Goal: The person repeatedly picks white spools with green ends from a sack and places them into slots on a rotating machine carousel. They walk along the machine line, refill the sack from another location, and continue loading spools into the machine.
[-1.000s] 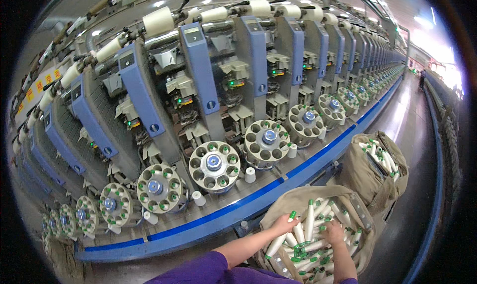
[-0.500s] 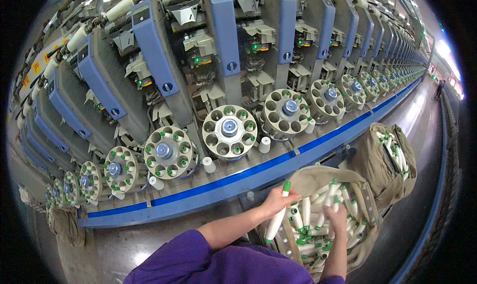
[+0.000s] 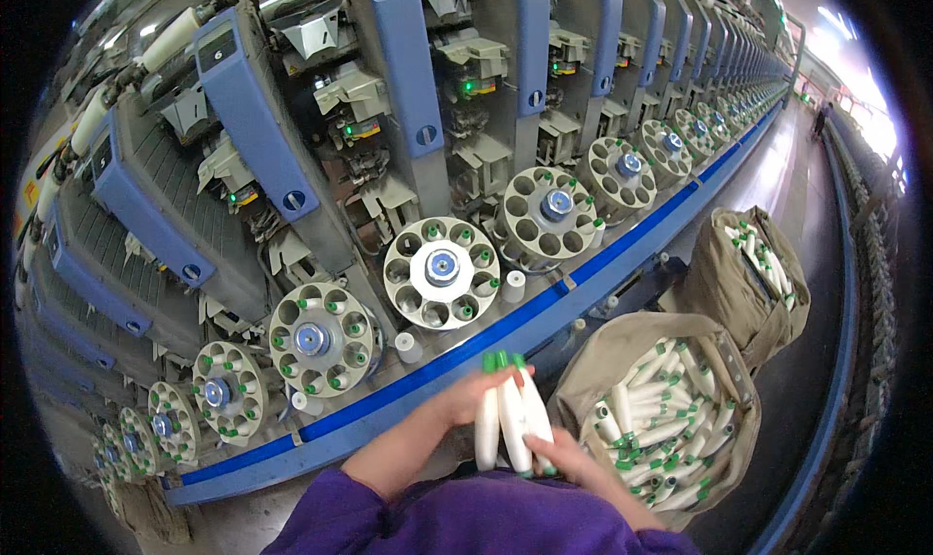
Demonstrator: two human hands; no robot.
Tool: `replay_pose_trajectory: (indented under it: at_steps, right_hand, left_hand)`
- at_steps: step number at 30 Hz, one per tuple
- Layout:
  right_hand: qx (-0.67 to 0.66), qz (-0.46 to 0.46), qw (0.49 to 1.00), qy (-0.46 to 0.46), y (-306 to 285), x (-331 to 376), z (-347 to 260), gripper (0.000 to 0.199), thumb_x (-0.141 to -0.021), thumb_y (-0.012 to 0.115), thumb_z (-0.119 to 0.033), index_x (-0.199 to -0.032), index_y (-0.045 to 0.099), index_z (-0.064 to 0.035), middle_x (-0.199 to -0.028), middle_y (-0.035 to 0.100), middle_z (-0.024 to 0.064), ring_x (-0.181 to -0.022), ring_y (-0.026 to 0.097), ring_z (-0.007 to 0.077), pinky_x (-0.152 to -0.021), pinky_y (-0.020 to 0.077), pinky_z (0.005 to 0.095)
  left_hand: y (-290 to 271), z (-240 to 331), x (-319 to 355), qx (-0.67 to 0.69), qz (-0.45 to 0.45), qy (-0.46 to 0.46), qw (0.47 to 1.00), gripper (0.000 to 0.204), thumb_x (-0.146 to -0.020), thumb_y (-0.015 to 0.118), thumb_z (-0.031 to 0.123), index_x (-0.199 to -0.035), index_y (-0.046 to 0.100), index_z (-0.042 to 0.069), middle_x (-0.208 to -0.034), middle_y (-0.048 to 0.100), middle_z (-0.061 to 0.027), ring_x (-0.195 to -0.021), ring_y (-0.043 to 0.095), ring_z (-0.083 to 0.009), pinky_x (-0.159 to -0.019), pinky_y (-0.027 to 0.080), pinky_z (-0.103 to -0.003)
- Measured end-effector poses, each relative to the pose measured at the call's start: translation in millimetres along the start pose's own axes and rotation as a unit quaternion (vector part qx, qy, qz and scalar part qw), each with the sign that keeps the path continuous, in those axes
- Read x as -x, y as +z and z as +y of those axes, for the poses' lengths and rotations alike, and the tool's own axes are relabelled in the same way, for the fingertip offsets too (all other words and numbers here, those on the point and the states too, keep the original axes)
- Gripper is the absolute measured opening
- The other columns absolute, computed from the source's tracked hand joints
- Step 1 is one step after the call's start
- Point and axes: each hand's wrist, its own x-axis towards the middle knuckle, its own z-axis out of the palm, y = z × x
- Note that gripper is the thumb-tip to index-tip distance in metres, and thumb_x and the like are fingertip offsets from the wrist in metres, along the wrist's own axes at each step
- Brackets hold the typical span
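In front of my body, my left hand (image 3: pixel 469 397) is closed around the upper ends of three white yarn bobbins (image 3: pixel 511 421) with green tips. They hang side by side, nearly upright. My right hand (image 3: pixel 569 456) grips the lower part of the rightmost bobbin, its fingers partly hidden behind the yarn. Just right of my hands stands an open khaki cloth sack (image 3: pixel 595 346) full of similar white bobbins (image 3: pixel 671 399). Beyond my hands is a round magazine (image 3: pixel 442 275) with several pockets around a blue hub, some holding green-tipped bobbins.
A long winding machine with blue panels (image 3: pixel 413 88) runs across the view, with several more magazines (image 3: pixel 311 339) along it. A blue rail (image 3: pixel 389 409) edges its front. White cones (image 3: pixel 408 347) stand on its ledge. A second sack (image 3: pixel 724 293) of bobbins is farther right.
My right hand has come out of the sack and moved left to my left hand. The left hand has shifted left and now holds three bobbins instead of one. The view has shifted.
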Motion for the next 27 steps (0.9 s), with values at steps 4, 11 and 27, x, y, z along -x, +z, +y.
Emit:
replay_pose_trajectory:
  at_steps: [4,11,27]
  right_hand:
    - [-0.25,-0.174,0.952,-0.012,8.6,-54.5,-63.0,0.035,-0.087,0.059,-0.034,-0.09,0.056,0.0,-0.057,0.048,-0.0015,-0.043,0.04,0.0055,-0.037,0.0314,0.0204]
    - [-0.388,0.14,0.889,-0.198,-75.3,-34.5,-117.4,0.024,-0.091,0.052,-0.027,-0.071,0.047,-0.0134,-0.048,0.03,-0.0088,-0.037,0.025,0.0032,-0.032,0.0186,0.0199]
    - [0.334,-0.095,0.849,-0.398,3.3,-197.6,-127.5,0.055,-0.09,0.044,-0.052,-0.095,0.064,-0.001,-0.063,0.057,0.0078,-0.057,0.054,0.0145,-0.052,0.0426,0.0291]
  left_hand:
    - [-45.6,66.6,15.5,0.027,-0.045,0.141,0.989,0.028,-0.095,0.043,0.03,-0.1,0.054,0.004,-0.124,0.048,-0.0142,-0.112,0.049,-0.03,-0.098,0.039,-0.044]
    - [-75.4,135.7,66.5,0.07,0.105,0.408,0.904,0.031,-0.094,0.044,0.035,-0.099,0.052,0.006,-0.126,0.045,-0.013,-0.116,0.045,-0.0332,-0.098,0.038,-0.049]
    - [-73.7,106.6,91.2,-0.02,0.268,0.505,0.82,0.027,-0.094,0.047,0.03,-0.101,0.053,0.004,-0.125,0.044,-0.0146,-0.114,0.047,-0.0299,-0.096,0.04,-0.045]
